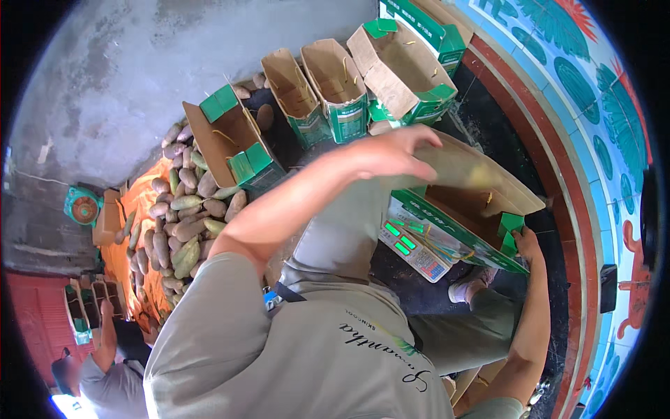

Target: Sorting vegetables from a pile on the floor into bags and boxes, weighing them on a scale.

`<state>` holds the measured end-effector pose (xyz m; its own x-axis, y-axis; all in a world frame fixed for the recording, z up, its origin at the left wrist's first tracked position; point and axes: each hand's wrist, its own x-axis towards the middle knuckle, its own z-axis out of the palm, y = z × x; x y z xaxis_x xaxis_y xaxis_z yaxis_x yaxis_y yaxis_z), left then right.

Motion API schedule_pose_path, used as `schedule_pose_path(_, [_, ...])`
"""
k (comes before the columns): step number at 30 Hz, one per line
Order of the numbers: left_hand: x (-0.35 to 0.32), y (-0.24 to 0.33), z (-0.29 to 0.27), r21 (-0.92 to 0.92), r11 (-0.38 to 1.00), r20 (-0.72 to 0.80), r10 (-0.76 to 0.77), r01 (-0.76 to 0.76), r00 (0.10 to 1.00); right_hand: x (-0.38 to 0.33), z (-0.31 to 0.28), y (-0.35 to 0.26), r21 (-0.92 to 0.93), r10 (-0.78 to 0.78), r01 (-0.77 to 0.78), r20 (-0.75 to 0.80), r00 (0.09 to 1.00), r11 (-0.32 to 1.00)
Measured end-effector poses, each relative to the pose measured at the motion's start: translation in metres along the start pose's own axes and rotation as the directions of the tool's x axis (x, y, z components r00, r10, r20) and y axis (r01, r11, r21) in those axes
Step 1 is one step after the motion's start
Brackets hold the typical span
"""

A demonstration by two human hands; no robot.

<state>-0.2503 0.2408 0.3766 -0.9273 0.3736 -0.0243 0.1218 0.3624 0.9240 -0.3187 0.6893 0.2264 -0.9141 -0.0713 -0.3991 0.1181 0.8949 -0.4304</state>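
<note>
An open green and brown cardboard box (453, 227) is in front of me, tilted, with yellow cord handles. My right hand (528, 244) grips its right end beside a green flap. Over the box's left end, my left hand (401, 153) is raised with its fingers apart and nothing in them. Slight motion blur softens it. Below the box's near side is a digital scale (419, 255) with lit green displays and a keypad. Whether the box rests on the scale's platform is hidden. The inside that shows is bare brown cardboard.
Several open boxes (335, 66) stand along the far side, one box (230, 143) nearer left. A heap of brown and greenish tubers (188, 209) covers an orange sheet. A tiled wall (593, 140) curves along the right. Far left are a green fan (84, 206) and another person (112, 377).
</note>
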Motion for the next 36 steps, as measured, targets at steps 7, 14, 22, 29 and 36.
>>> schedule_pose_path(7, [0.057, -0.027, 0.086, 0.060, 0.997, 0.152, -0.059, 0.050, 0.987, -0.010, -0.003, -0.021, 0.031, 0.015, -0.014, -0.017, 1.000, 0.999])
schedule_pose_path(14, [0.046, -0.037, 0.082, 0.106, 0.968, -0.126, 0.242, -0.229, 0.962, -0.013, -0.006, -0.026, 0.068, -0.012, 0.010, 0.030, 0.999, 0.998])
schedule_pose_path(22, [-0.035, -0.091, -0.007, 0.296, 0.950, -0.659, 0.279, -0.101, 0.699, 0.005, 0.004, 0.007, -0.044, -0.082, 0.081, -0.038, 0.996, 0.996])
schedule_pose_path(29, [-0.157, -0.251, -0.032, 0.096, 0.826, -0.745, -0.310, 0.555, 0.591, -0.016, -0.002, -0.025, 0.062, -0.003, 0.004, -0.030, 1.000, 0.998])
schedule_pose_path(36, [-0.296, -0.389, 0.049, 0.646, 0.334, -0.016, -0.893, 0.687, 0.450, -0.016, 0.004, -0.029, 0.095, 0.096, -0.098, 0.023, 0.995, 0.991])
